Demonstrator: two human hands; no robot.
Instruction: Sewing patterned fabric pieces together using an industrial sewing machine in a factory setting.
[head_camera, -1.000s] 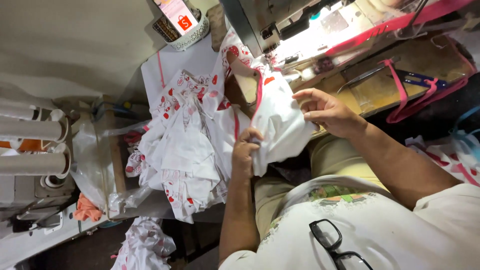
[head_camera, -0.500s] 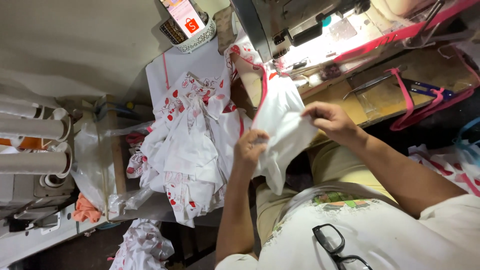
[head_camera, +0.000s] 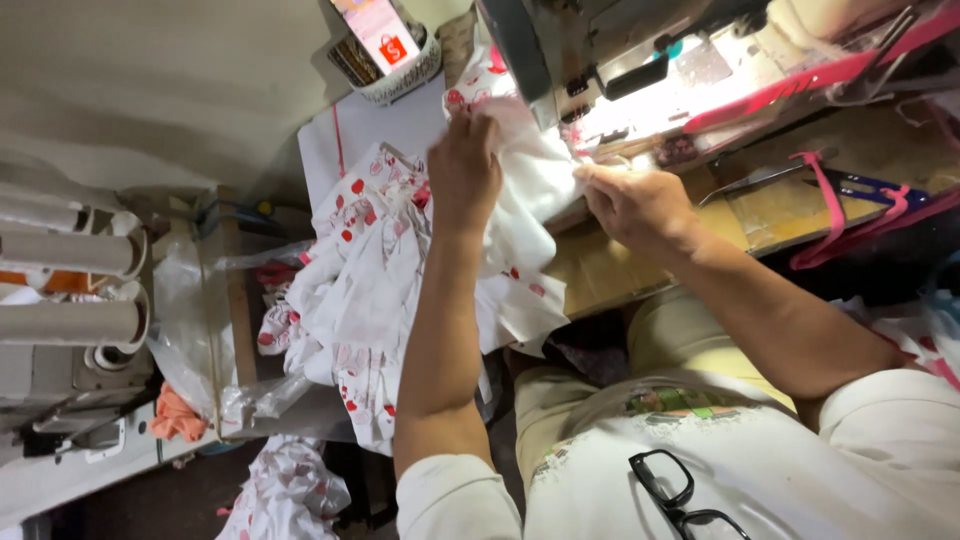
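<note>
A white fabric piece with red prints (head_camera: 525, 190) lies at the sewing machine (head_camera: 640, 60). My left hand (head_camera: 462, 165) presses on its far side, fingers closed over the cloth. My right hand (head_camera: 630, 200) pinches its near edge right by the lit needle area (head_camera: 625, 135). More of the same printed fabric (head_camera: 350, 290) hangs in a heap off the table to the left of my left arm.
Pink strips (head_camera: 850, 205) lie across the wooden table (head_camera: 610, 270) at right. A small basket with a red-and-white packet (head_camera: 385, 45) stands at the top. Grey tubes (head_camera: 70, 285) and a plastic bag (head_camera: 190, 320) are at left. Printed cloth (head_camera: 285, 490) lies on the floor. Black glasses (head_camera: 680, 495) hang on my shirt.
Both hands have carried the white piece from above my lap forward to the sewing machine, and it now lies flat by the needle.
</note>
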